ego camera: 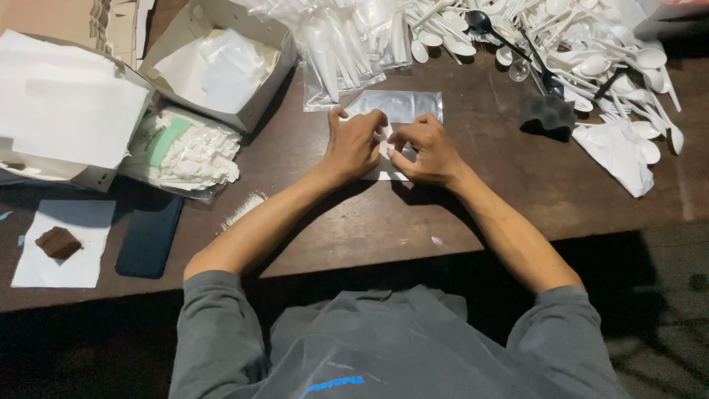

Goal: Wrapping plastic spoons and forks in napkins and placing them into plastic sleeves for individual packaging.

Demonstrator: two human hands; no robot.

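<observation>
Open tabletop near the body, clutter on three sides

Bare wooden table [354,222] lies open below the hands; cardboard boxes [221,66] and phone [148,236] block left, white plastic spoons [591,52] crowd the far right, black sponge [548,114] between.

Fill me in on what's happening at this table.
A person in a grey top sits at a dark wooden table with both hands together on a small white item, too hidden to identify, lying on a clear plastic sleeve. The left hand and right hand pinch it between the fingertips. A heap of white plastic spoons lies at the upper right, bagged cutlery sits just beyond the hands, and open cardboard boxes stand to the left.
</observation>
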